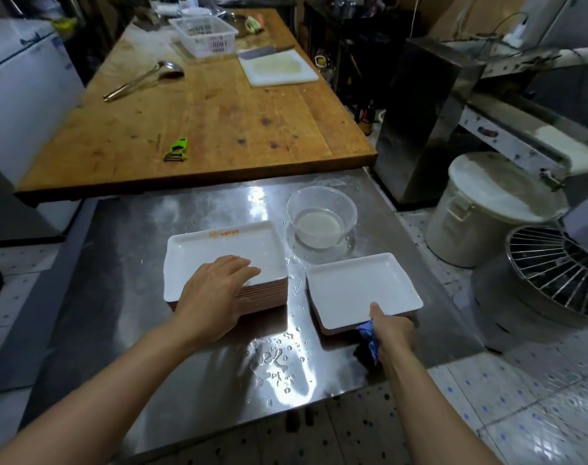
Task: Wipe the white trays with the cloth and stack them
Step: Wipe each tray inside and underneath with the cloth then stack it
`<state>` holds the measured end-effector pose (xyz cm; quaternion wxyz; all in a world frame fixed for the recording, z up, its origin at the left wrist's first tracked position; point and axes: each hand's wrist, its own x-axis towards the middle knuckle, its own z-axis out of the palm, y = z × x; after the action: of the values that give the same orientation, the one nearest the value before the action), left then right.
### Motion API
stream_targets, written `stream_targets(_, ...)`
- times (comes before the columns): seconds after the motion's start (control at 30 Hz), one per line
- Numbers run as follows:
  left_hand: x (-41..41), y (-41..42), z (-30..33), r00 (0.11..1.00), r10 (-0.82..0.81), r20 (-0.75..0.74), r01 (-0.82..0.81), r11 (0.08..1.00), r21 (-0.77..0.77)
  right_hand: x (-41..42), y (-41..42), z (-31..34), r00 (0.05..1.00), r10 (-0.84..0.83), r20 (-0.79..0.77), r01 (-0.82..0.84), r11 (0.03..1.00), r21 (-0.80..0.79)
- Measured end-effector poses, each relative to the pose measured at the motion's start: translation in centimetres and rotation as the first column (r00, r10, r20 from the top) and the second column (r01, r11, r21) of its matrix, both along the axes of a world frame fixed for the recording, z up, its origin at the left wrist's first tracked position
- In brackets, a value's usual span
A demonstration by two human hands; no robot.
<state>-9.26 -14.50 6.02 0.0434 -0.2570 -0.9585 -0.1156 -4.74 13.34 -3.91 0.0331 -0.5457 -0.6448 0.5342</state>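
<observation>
L hand [215, 293] lies flat, fingers straight & a bit spread, on the near-right corner of the tall stack [225, 260] — top tray wet-looking, orange print by its far rim, brown undersides showing down the side. Stack sits mid steel table [124, 250], w/ water drops just beside it toward the near edge. Clear bowl [321, 218] w/ cloudy water behind, between the 2 piles.

R of that: short stack [363, 290], touching nothing on the left pile, top tray white, glossy, looks dry. R hand [391, 330] at its near edge, thumb on the rim, fingers curled round the blue cloth [369, 340] bunched under the palm.

Step, as I read it: seating a wiped tray, next one due from the tall pile. To do well — square the corners before letting go, lift next tray w/o dragging, wipe rim & underside too; wet trays may slip.
</observation>
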Motion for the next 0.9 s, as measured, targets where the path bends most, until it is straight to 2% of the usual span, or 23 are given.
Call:
stream_targets(0.2, 0.4, -0.8, -0.1, 1.0, 0.02, 0.014, -0.02, 1.0, 0.02, 0.3, -1.4, 3.0, 0.994, -0.003, -0.107, 0.0, 1.0, -0.03)
stream_targets(0.37, 0.4, -2.5, 0.3, 0.995, 0.099, 0.014, -0.099, 0.991, 0.087, -1.0, -5.5, 7.3, 0.957, 0.206, -0.205, -0.203, 0.979, 0.034)
stream_targets(0.5, 0.2, -5.0, -0.1, 0.968, 0.249, 0.038, -0.252, 0.956, 0.149, -3.4, -9.4, 9.7, 0.875, 0.356, -0.327, -0.333, 0.934, 0.128)
stream_targets(0.67, -1.0, -8.0, -0.9, 0.875, 0.453, 0.172, -0.478, 0.865, 0.153, -6.4, -13.4, 10.4, 0.733, 0.555, -0.392, -0.503, 0.831, 0.237)
stream_targets(0.73, -1.6, -8.6, -1.2, 0.842, 0.484, 0.239, -0.524, 0.839, 0.145, -7.2, -14.7, 10.1, 0.673, 0.675, -0.302, -0.564, 0.733, 0.38)
stream_targets(0.77, -1.9, -8.8, -1.4, 0.826, 0.495, 0.272, -0.543, 0.828, 0.141, -7.6, -15.0, 9.6, 0.647, 0.739, -0.187, -0.588, 0.64, 0.494)
stream_targets(0.83, -2.4, -8.9, -1.7, 0.79, 0.514, 0.335, -0.579, 0.805, 0.129, -8.0, -15.3, 8.7, 0.592, 0.8, 0.1, -0.606, 0.36, 0.71)
stream_targets(0.9, -2.8, -8.8, -2.1, 0.762, 0.519, 0.387, -0.596, 0.795, 0.108, -7.9, -15.4, 7.8, 0.539, 0.809, 0.236, -0.581, 0.154, 0.799)
